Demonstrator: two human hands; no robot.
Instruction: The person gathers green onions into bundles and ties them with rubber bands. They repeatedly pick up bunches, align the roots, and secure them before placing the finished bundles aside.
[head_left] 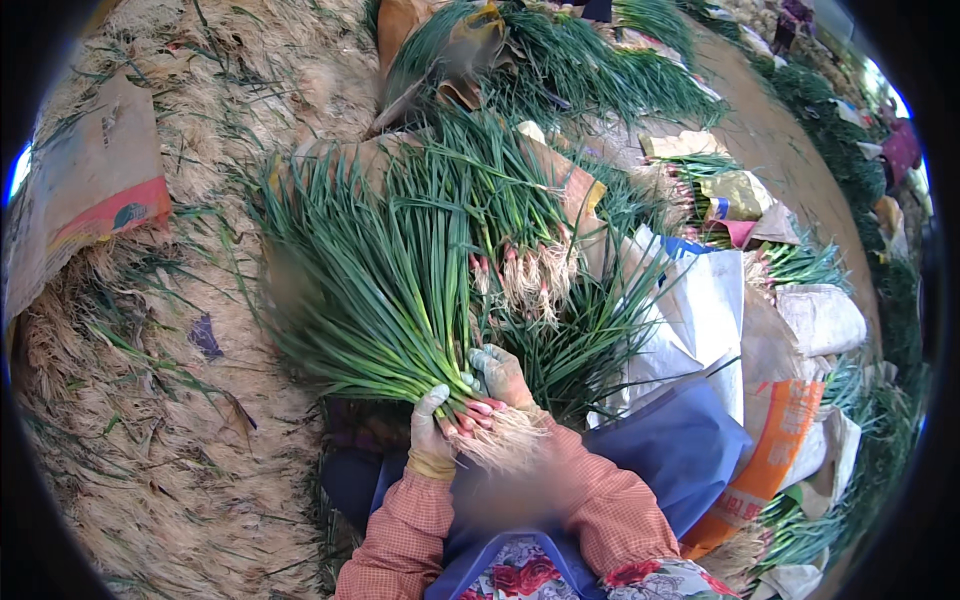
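A large bunch of spring onions [415, 300] lies across my two hands, its long green leaves fanning away to the far left. The pink bulbs and pale stringy roots [500, 442] stick out toward my lap. On the left side of the stems, my left hand [428, 432], in a light glove, is closed with its thumb along the bulbs. My right hand [505, 378], gloved too, grips the stems from the other side, its fingers curled. Just beyond, a smaller heap of spring onions [525, 265] lies with its roots facing me.
Trimmed pale roots and dry scraps [170, 400] cover the ground at left, beside a worn sack [95, 190]. A white plastic sack [690, 320] and an orange-striped sack [765, 450] lie at right. More spring onions [600, 70] are piled at the far side. A blue apron [665, 440] covers my lap.
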